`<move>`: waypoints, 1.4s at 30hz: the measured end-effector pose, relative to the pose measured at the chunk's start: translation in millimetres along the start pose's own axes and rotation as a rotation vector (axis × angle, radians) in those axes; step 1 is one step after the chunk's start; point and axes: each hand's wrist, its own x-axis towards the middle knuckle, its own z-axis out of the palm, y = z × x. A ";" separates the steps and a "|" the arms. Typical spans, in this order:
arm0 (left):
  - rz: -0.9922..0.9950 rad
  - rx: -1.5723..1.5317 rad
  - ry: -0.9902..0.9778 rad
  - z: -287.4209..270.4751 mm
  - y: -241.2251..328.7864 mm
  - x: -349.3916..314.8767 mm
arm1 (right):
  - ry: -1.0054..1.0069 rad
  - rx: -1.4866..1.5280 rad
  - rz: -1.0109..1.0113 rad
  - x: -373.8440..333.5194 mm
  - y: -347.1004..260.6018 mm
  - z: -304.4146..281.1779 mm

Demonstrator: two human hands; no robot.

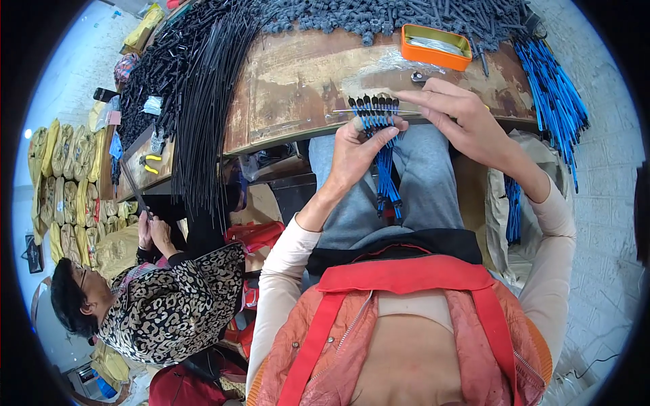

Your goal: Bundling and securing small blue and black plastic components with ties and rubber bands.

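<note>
My left hand (362, 150) is closed round a bundle of blue strips with black ends (383, 162), held over my lap at the table's front edge. Their black tips stand in a row above my fingers, and the tails hang between my knees. Across the row lies a thin metal rod (344, 110), sticking out to the left. My right hand (460, 118) reaches in from the right with its fingers stretched out. Its index finger lies over the right end of the row, while its thumb is by the rod's right end. Whether it touches the rod I cannot make out.
On the worn wooden table (291, 88) are heaps of grey plastic parts (325, 15), long black rods (210, 101) and an orange tin (437, 47). More blue strips (552, 95) hang off the right edge. At left, a seated co-worker (176, 298) is near yellow-handled pliers (150, 163).
</note>
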 end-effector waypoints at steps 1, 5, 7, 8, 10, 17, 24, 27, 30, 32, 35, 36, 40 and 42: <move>0.001 0.000 0.000 -0.3 -0.3 0.2 | -0.012 -0.003 0.000 0.0 -0.7 0.2; 0.002 -0.020 0.010 -1.8 -2.7 0.7 | 0.015 0.009 -0.015 -1.1 0.0 5.0; 0.012 -0.026 0.014 -1.0 -3.0 1.1 | 0.031 -0.033 -0.019 -1.9 0.3 6.2; 0.005 -0.036 0.027 0.4 -1.7 1.7 | 0.031 -0.034 -0.018 -1.9 -0.3 5.9; -0.001 -0.046 0.042 1.5 0.3 2.5 | 0.026 -0.016 0.000 -1.8 -1.2 5.1; 0.004 0.020 0.042 1.3 -1.4 3.9 | 0.092 -0.106 -0.078 -0.7 5.1 6.6; 0.009 0.027 0.044 2.3 1.6 4.0 | 0.195 -0.067 -0.069 2.2 3.5 12.6; 0.005 0.048 0.028 3.2 3.1 3.4 | 0.228 -0.275 -0.119 2.4 -0.6 9.1; 0.016 0.074 0.029 4.6 6.7 4.1 | 0.251 -0.451 -0.153 3.3 -8.6 4.4; 0.007 0.062 0.029 5.8 7.4 4.3 | 0.260 -0.468 -0.147 2.7 -9.2 4.1; -0.002 0.027 0.021 5.1 7.5 3.8 | 0.282 -0.347 -0.145 2.1 -4.4 8.5; -0.003 0.001 0.011 4.5 7.4 3.5 | 0.286 -0.281 -0.136 1.9 -4.2 9.1; 0.003 -0.009 -0.005 4.4 6.3 3.6 | 0.292 -0.311 -0.179 1.6 -2.8 9.4; 0.006 -0.009 -0.015 4.5 6.2 3.6 | 0.292 -0.311 -0.186 1.5 -2.0 9.8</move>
